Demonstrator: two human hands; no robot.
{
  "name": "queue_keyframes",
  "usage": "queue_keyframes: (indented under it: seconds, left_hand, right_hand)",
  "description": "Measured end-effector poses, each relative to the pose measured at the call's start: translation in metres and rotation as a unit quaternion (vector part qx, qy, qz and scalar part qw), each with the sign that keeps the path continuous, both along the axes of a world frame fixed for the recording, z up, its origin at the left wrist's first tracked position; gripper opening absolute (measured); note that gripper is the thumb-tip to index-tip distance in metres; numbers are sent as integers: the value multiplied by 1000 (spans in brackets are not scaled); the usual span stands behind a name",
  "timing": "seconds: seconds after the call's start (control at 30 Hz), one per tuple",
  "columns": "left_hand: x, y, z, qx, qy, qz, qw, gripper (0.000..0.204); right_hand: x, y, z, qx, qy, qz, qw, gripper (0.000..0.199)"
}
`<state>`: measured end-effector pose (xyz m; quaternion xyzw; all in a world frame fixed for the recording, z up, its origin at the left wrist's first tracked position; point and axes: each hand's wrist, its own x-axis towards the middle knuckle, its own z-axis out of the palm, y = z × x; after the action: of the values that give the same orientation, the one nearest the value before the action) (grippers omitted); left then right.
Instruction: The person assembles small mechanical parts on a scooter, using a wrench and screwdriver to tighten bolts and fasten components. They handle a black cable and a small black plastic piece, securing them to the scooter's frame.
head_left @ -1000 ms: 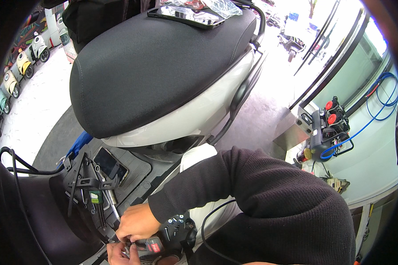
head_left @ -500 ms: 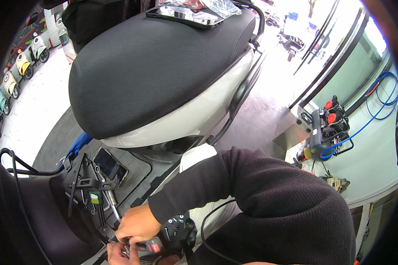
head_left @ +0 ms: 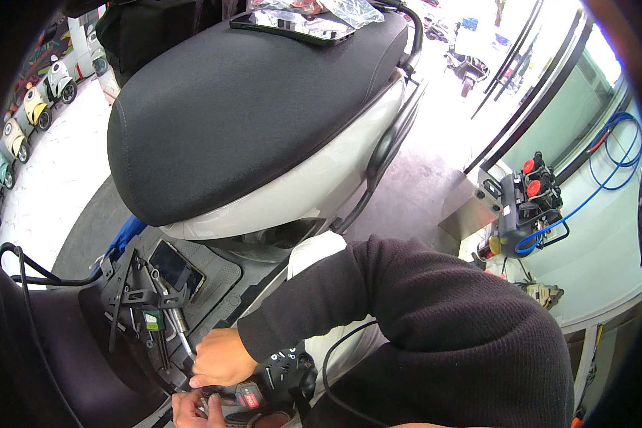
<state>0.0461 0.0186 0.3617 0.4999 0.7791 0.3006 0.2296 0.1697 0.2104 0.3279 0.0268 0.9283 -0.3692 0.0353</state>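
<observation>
Close together at the lower edge are both my hands. My right hand (head_left: 225, 357), in a dark knit sleeve, is closed with curled fingers turned down; what it grips is hidden beneath it. Just below it, my left hand (head_left: 195, 409) has thumb and fingers pinched on something small that I cannot make out. Against both hands lies a dark grey tool body with a red label (head_left: 249, 397); its other end is hidden by the fingers. Beside my right wrist, several bolts and washers (head_left: 281, 365) lie on a black part. A long metal wrench handle (head_left: 180, 321) points toward my right hand.
Wrenches, a black bracket (head_left: 144, 297), a green box (head_left: 152, 320) and a phone (head_left: 177, 271) lie on the scooter's footboard. Above is the black seat (head_left: 250, 114) with another phone (head_left: 292, 26). An air compressor (head_left: 524, 214) with blue hose stands right.
The fingers of my right hand have shifted slightly downward and left by my left hand. The view has drifted a little; the tools on the footboard lie as before.
</observation>
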Motion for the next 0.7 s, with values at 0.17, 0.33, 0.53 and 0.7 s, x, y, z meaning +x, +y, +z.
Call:
queue_keyframes:
  seconds: [0.17,0.33,0.53,0.7]
  left_hand:
    - [-4,-2,0,-19,35,-9,999,28]
    - [-7,-5,-2,-22,4,-13,1000,27]
    - [-5,-4,-3,-3,-3,-19,1000,27]
    - [-5,-2,-3,-8,16,-9,1000,28]
  right_hand:
    - [-4,-1,-12,-155,176,60,970,22]
    - [-5,1,-12,-116,162,78,977,29]
    - [1,-1,-5,-15,43,-7,999,40]
    - [1,-3,-11,-114,140,23,983,41]
